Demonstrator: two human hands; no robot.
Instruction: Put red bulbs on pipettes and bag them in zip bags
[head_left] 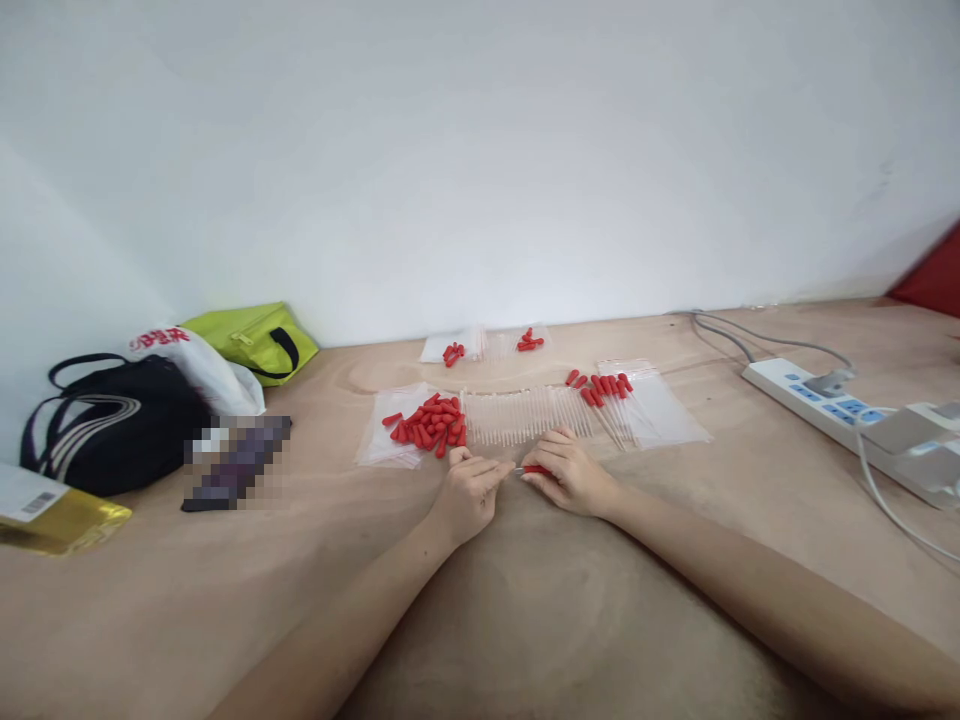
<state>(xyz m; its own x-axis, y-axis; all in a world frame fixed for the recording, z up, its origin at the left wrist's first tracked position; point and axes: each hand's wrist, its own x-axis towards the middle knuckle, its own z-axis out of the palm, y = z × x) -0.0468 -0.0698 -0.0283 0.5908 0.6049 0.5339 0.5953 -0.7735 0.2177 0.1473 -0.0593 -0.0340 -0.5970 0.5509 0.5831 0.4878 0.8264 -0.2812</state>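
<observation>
Your right hand (570, 475) grips one red bulb (536, 469) just below the frame's centre. Your left hand (471, 490), fingers nearly closed, sits at its pale end; whether it pinches is unclear. Above: one large red pile (426, 437), two small red clusters (530, 344), uncountable clear tubes (517, 415).

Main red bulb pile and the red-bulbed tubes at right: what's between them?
A side-by-side row of thin clear tubes lies between the red bulb pile and the red-bulbed tubes, as the head view shows.
</observation>
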